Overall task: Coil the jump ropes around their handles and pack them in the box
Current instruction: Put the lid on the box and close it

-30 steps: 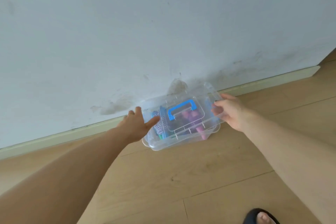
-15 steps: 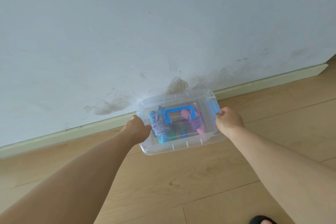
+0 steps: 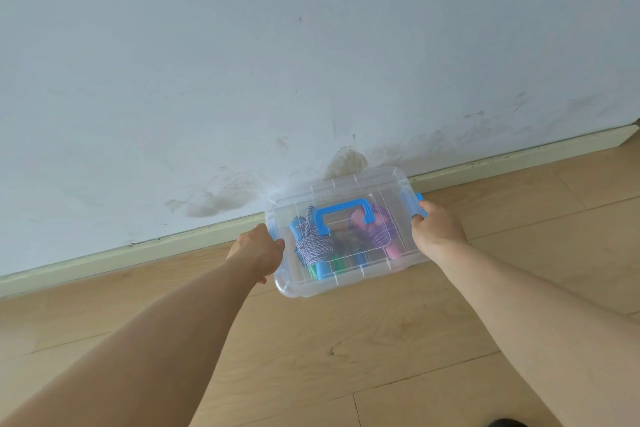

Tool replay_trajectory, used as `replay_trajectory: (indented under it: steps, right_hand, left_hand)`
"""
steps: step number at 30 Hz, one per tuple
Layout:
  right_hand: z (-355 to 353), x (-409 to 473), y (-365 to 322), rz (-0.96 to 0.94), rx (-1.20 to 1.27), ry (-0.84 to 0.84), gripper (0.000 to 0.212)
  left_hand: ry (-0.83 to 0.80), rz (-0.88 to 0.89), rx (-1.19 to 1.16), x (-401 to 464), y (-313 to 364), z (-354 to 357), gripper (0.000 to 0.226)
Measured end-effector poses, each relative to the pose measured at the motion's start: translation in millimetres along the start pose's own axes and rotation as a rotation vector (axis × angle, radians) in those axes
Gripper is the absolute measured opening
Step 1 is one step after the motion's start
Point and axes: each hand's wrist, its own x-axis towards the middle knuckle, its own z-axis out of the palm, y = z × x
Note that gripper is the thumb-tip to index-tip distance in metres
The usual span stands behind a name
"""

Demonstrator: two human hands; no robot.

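Gripped at both short ends, a clear rigid plastic box (image 3: 346, 282) with rounded corners is seen on pale wood-grain floor (image 3: 363, 350), near the stained wall (image 3: 311, 62). One blue handle (image 3: 345, 213) tops its closed lid. The left hand (image 3: 257, 252) and right hand (image 3: 435, 229) are curled closed around blue latches. Inside, perhaps three coiled jump ropes (image 3: 313, 246) are visible: white-purple braided, purple-pink, green-blue.

Left latch (image 3: 273, 236) behind left hand (image 3: 258, 251)
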Motion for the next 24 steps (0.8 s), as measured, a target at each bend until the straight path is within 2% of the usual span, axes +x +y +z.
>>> replay_trajectory:
  steps: [4, 8, 12, 15, 17, 19, 24]
  right_hand:
    - [5, 4, -2, 0.027, -0.018, 0.038, 0.048]
    - [4, 7, 0, 0.037, 0.043, 0.029, 0.048]
    - [1, 10, 4, 0.002, 0.106, 0.024, 0.045]
    - [-3, 10, 1, -0.007, 0.104, 0.144, 0.04]
    - [-2, 9, -3, -0.038, 0.088, 0.197, 0.029]
    - [0, 7, -5, -0.064, 0.065, 0.209, 0.023]
    - [4, 11, -5, -0.118, -0.006, 0.239, 0.024]
  left_hand:
    - [0.024, -0.014, -0.04, 3, 2, 2, 0.035]
    - [0.041, -0.082, -0.065, 6, 4, 1, 0.046]
    - [-0.054, -0.115, -0.201, 6, -2, -1, 0.034]
    - [0.017, -0.093, -0.231, 12, -5, -1, 0.031]
    - [0.042, -0.085, -0.215, 13, -3, 0, 0.026]
    - [0.09, -0.073, -0.169, 13, -1, 3, 0.019]
    - [0.145, -0.046, -0.104, 12, 0, 7, 0.012]
